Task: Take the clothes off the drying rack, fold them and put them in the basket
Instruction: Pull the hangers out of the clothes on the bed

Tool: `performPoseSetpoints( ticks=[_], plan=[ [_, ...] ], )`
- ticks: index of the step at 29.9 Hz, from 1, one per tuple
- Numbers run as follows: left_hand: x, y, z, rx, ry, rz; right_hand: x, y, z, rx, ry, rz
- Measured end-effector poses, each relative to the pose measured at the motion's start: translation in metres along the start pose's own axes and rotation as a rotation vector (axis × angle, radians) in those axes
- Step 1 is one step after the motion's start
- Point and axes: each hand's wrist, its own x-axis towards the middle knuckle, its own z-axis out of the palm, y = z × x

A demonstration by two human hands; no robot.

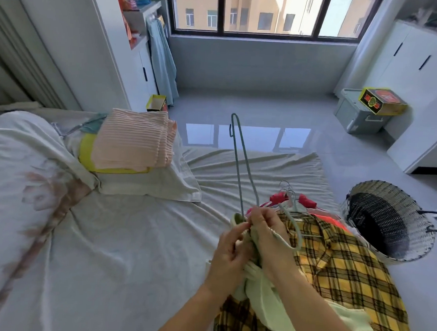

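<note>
My left hand (pixel 230 252) and my right hand (pixel 269 241) are together over the bed, both gripping a pale green garment (pixel 264 294) that hangs on a grey-green wire hanger (pixel 240 166). The hanger's long hook points up and away from me. Beneath lies a yellow plaid shirt (pixel 346 273) on top of a pile of clothes with several hangers (pixel 289 194). A woven black-and-white basket (pixel 386 222) stands on the floor to the right of the bed, with nothing visible inside it.
Folded pink striped cloth (pixel 135 140) lies on a yellow item on a pillow at the bed's far left. The bed sheet (pixel 132 249) is wrinkled. A grey storage box (pixel 359 114) with a yellow carton stands by the white cabinets on the right.
</note>
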Motion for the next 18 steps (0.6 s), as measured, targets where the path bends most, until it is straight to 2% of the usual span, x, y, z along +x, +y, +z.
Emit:
performPoseSetpoints(
  ticks=[3,5,8,10,11,13,15,18],
  plan=[
    [0.008,-0.003,-0.037,0.095,-0.054,-0.016,0.004,0.004,0.036,0.021,-0.028,0.041],
    [0.017,-0.004,-0.073,0.143,-0.064,0.008,0.007,0.005,0.066,-0.135,-0.044,0.01],
    [0.025,-0.007,-0.13,0.306,-0.078,0.063,0.025,0.001,0.116,-0.359,-0.011,-0.197],
    [0.024,-0.017,-0.166,0.457,-0.188,0.088,0.047,-0.02,0.149,-0.491,0.036,-0.336],
    [0.021,-0.024,-0.182,0.546,-0.259,0.092,0.06,-0.035,0.162,-0.476,0.092,-0.369],
    [0.014,-0.036,-0.214,0.615,-0.313,0.05,0.087,-0.066,0.182,-0.276,0.202,-0.39],
    [0.007,-0.04,-0.248,0.557,-0.223,-0.051,0.107,-0.089,0.193,-0.106,0.213,-0.42],
    [-0.003,-0.033,-0.307,0.258,0.003,-0.231,0.13,-0.086,0.2,-0.077,0.165,-0.419]
  ],
)
